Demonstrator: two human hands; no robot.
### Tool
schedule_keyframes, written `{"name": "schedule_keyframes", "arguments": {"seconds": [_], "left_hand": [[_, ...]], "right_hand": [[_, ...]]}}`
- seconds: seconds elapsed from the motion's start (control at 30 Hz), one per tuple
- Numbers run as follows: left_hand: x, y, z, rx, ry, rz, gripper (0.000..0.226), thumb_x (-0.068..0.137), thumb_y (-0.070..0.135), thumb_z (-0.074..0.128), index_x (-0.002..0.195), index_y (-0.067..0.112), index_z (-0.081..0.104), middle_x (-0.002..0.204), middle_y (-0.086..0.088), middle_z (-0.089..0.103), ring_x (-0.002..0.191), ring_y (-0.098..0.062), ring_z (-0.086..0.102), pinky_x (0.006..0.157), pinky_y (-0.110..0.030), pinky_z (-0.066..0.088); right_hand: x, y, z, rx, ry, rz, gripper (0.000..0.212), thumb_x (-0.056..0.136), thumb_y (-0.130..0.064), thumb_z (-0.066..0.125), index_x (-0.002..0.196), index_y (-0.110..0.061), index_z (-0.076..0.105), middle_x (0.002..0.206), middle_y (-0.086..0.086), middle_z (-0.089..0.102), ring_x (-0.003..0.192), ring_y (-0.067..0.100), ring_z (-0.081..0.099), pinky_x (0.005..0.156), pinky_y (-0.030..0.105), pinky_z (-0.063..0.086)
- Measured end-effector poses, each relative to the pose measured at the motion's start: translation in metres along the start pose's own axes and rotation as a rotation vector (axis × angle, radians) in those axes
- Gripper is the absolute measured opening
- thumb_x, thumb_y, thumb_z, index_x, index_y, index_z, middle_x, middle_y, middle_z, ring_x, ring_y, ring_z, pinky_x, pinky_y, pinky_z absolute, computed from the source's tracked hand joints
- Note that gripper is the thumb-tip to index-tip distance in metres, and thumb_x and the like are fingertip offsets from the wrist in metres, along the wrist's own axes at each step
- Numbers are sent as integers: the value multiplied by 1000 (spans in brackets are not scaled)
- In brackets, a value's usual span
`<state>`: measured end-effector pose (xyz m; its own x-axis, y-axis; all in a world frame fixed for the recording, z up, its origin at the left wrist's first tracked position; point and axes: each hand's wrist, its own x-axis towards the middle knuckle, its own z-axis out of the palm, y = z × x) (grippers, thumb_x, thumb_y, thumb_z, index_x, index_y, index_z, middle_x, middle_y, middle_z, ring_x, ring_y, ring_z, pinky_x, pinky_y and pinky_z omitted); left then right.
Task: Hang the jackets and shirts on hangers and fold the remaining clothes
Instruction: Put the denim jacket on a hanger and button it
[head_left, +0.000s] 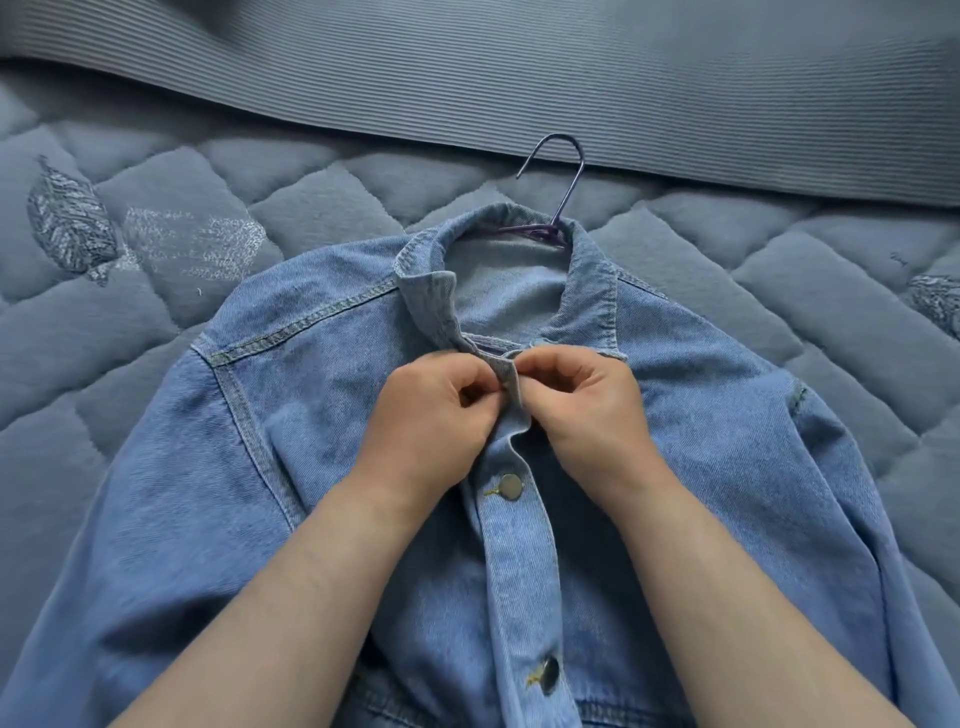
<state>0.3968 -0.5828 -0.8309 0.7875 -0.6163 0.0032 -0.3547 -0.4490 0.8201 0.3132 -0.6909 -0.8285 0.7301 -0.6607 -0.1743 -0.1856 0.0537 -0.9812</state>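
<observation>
Jacket (311, 467) on hanger (569, 188), left hand (431, 415), right hand (587, 410) pinching placket, quilt (156, 171) beneath

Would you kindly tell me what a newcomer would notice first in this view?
The denim jacket fills the middle, lying front-up on the quilted blue bedspread. Just below its collar, the left hand and right hand pinch the placket's top edge. A purple hanger sits inside the collar, hook pointing away.

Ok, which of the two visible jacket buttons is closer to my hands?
The upper button, bright silver, just below the left hand and right hand on the denim jacket. The lower button sits near the waistband and looks darker.
</observation>
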Motion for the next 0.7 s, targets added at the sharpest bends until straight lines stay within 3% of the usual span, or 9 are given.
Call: {"name": "schedule_keyframes", "arguments": {"seconds": [0.07, 0.17, 0.27, 0.43, 0.53, 0.7], "left_hand": [[-2, -1, 0, 26, 8, 39, 2, 71, 25, 65, 70, 26, 66, 66, 10, 62, 63, -3, 56, 63, -24, 46], [-1, -1, 0, -83, 15, -17, 9, 77, 22, 61, 82, 30, 63, 69, 15, 64, 63, -7, 62, 66, -31, 53], [0, -1, 1, -97, 3, -16, 14, 77, 22, 61, 87, 31, 65, 73, 15, 67, 64, -9, 64, 66, -34, 55], [-2, 0, 3, -8, 59, 21, 4, 75, 24, 68, 78, 25, 69, 69, 11, 66, 64, -6, 60, 63, -30, 49], [-3, 0, 6, 43, 75, 18, 8, 76, 26, 68, 72, 19, 70, 68, 6, 67, 67, -14, 61, 63, -34, 50], [-5, -4, 6, 22, 87, 101, 9, 78, 21, 67, 72, 16, 72, 67, 6, 64, 64, -10, 56, 62, -31, 48]], "right_hand": [[0, 0, 0, 13, -1, 14, 19, 79, 10, 68, 77, -7, 74, 73, 0, 70, 70, 6, 62, 71, 22, 51], [-1, 0, 1, 41, -18, 34, 9, 81, 10, 67, 84, 4, 73, 79, 12, 71, 73, 13, 62, 74, 31, 53], [-1, 1, 0, 56, 5, 56, 9, 80, 11, 67, 85, 5, 73, 79, 12, 70, 73, 14, 62, 73, 31, 53], [1, 0, -1, 31, 9, 90, 20, 81, 8, 67, 75, -10, 74, 70, 0, 70, 66, 8, 61, 67, 24, 50], [1, -3, -4, 42, -46, 111, 13, 79, -10, 70, 69, -18, 73, 62, -7, 65, 60, 5, 56, 57, 19, 47], [-1, -3, 0, 42, -16, 99, 19, 81, -1, 72, 71, -16, 71, 68, -1, 67, 67, 10, 59, 68, 26, 50]]}}
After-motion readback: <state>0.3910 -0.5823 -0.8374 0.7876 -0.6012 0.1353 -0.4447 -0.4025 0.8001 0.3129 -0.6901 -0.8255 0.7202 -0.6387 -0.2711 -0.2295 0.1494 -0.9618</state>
